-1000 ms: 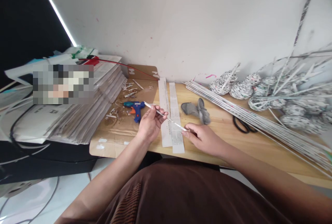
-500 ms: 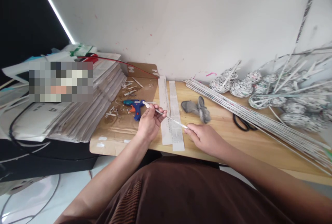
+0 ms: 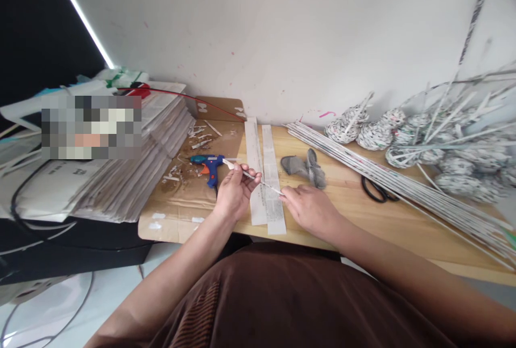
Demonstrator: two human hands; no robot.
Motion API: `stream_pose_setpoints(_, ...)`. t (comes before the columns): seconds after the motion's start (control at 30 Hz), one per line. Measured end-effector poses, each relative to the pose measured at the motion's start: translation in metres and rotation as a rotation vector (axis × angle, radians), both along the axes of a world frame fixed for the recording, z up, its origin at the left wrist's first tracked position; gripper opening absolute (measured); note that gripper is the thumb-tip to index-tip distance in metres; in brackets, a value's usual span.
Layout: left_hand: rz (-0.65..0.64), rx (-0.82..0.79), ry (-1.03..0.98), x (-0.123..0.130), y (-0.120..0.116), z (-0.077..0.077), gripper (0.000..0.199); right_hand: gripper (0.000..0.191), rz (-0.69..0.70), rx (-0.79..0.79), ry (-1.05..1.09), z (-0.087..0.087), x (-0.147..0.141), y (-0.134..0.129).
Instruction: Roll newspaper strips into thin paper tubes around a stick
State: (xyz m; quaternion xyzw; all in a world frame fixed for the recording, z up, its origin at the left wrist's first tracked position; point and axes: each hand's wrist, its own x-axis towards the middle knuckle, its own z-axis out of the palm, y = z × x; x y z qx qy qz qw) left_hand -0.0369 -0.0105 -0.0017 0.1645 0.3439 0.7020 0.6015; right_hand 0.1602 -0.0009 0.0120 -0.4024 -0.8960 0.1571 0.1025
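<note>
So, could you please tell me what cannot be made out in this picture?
All in the head view:
- Right end of the paper stick: inside the right hand.
- Rest of the black-looped object: behind the paper rods.
- Part of the paper stack: pixelated.
- Print on the paper strips: too small.
- Rightmost woven pieces: cut off by the edge.

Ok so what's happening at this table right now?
Someone is working with a thin paper stick, held between the left hand and the right hand. Two flat paper strips lie on the table beneath it. A blue glue gun sits to the left on cardboard, and a bundle of long paper sticks lies to the right.
</note>
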Motion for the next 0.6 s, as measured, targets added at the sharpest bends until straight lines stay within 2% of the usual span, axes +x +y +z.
stream_pose_setpoints(0.03, -0.005, -0.001, -0.005, 0.0002, -0.0001, 0.0003, 0.021, 0.033, -0.003, -0.141, 0.085, -0.0004, 0.0000, 0.0016)
stream_pose_setpoints(0.13, -0.024, 0.009, -0.016, 0.0007, -0.0003, 0.0009, 0.021, 0.043, -0.024, -0.694, 0.352, -0.0007, 0.0008, 0.0064)
stream_pose_setpoints(0.17, -0.028, 0.013, -0.017, 0.0010, -0.0002, 0.0009, 0.020, 0.045, -0.034, -0.803, 0.391, -0.0002, 0.0011, 0.0075)
stream_pose_setpoints(0.2, -0.030, 0.014, -0.017, 0.0013, -0.0001, 0.0010, 0.020, 0.044, -0.044, -0.817, 0.405, 0.0005, 0.0013, 0.0082)
stream_pose_setpoints(0.3, -0.036, 0.001, -0.017, 0.0029, -0.0001, 0.0015, 0.020, 0.034, -0.053, -0.526, 0.384, 0.0022, 0.0002, 0.0079)
stream_pose_setpoints(0.33, -0.040, -0.004, -0.017, 0.0034, -0.0002, 0.0020, 0.020, 0.033, -0.054, -0.488, 0.388, 0.0020, -0.0006, 0.0075)
stream_pose_setpoints(0.37, -0.044, -0.009, -0.016, 0.0039, -0.0004, 0.0025, 0.021, 0.034, -0.057, -0.537, 0.409, 0.0013, -0.0015, 0.0072)
stream_pose_setpoints(0.47, -0.066, -0.014, -0.016, 0.0044, -0.0009, 0.0037, 0.021, 0.044, -0.050, -0.968, 0.495, -0.0019, -0.0029, 0.0076)
stream_pose_setpoints(0.5, -0.073, -0.012, -0.016, 0.0043, -0.0009, 0.0038, 0.021, 0.046, -0.041, -1.045, 0.507, -0.0025, -0.0029, 0.0079)
stream_pose_setpoints(0.53, -0.079, -0.009, -0.017, 0.0042, -0.0008, 0.0037, 0.022, 0.046, -0.035, -1.029, 0.498, -0.0024, -0.0028, 0.0080)
stream_pose_setpoints(0.6, -0.085, 0.000, -0.017, 0.0040, -0.0005, 0.0030, 0.022, 0.043, -0.026, -0.761, 0.426, -0.0005, -0.0026, 0.0076)
